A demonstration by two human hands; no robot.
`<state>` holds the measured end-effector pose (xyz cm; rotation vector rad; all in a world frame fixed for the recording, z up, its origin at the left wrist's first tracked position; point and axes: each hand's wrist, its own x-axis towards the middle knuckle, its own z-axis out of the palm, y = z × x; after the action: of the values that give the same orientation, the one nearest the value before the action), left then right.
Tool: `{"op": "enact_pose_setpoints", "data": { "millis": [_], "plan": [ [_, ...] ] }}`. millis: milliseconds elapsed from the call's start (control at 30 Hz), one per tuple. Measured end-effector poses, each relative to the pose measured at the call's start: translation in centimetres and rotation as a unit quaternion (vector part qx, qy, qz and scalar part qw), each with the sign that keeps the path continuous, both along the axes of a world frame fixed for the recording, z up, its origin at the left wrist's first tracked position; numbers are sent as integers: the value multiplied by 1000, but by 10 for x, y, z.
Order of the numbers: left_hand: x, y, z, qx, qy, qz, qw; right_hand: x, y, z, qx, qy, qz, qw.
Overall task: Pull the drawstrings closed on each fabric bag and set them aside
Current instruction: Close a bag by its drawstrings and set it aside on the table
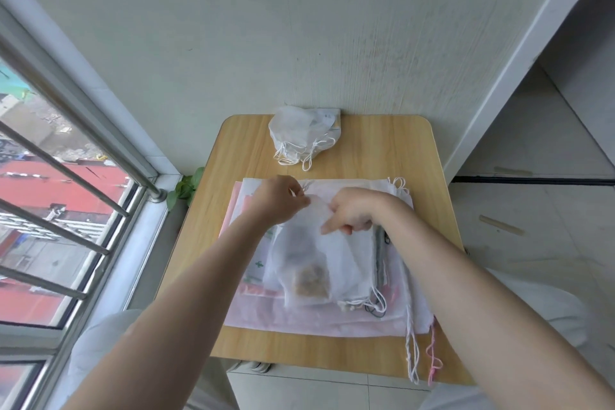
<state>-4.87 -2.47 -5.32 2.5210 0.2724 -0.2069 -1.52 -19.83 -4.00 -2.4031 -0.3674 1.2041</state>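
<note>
Forearms: both bare, coming in from the near edge of the table (pixel 366 150) and angling toward each other over the middle.

Loose cords: white cords (pixel 412 356) and a pink cord (pixel 432 358) dangle off the near right corner.

Bag being worked: a small see-through white bag (pixel 304 263) sits on top of the flat pile, long axis running near to far, mouth pointing at the far edge and bottom toward the near edge. There's a brownish packet (pixel 311 285) showing through its near end.

Left hand (pixel 278 200): palm down at the far left of the bag's mouth, fingertips pinched together on the fabric or a cord there, too blurry to say which.

Right hand (pixel 351 213): right beside it at the bag's mouth, fingers curled under, index finger poking out toward the left. It looks like it grips the bag's top edge, but what exactly it holds I can't tell.

Flat pile (pixel 332 323): white and pinkish bags stacked across the middle of the table, reaching close to the near edge.

Finished bags (pixel 304 133): a bunched white heap at the far edge, cords trailing toward the pile, well apart from the hands.

Window (pixel 66 210): off the table's left side, with metal bars.
</note>
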Motion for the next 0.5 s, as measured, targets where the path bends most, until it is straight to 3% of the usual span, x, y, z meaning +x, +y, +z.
{"op": "enact_pose_setpoints", "data": {
  "millis": [67, 133, 200, 300, 400, 500],
  "plan": [
    [13, 2, 4, -22, -23, 33, 999, 17, 6, -1, -90, -58, 7, 994],
    [26, 7, 8, -69, -55, 77, 993, 40, 16, 2, -99, -155, -59, 981],
    [40, 14, 14, -173, -89, 137, 971, 62, 29, 14, -41, -280, -131, 950],
    [60, 21, 21, -265, -113, 237, 928, 84, 50, 39, 80, -403, -107, 905],
    [75, 22, 14, -289, -69, 266, 917, 91, 55, 42, 136, -407, -89, 899],
    [70, 20, 2, -252, -11, 277, 927, 82, 40, 18, 107, -375, -98, 915]
  ]
}}
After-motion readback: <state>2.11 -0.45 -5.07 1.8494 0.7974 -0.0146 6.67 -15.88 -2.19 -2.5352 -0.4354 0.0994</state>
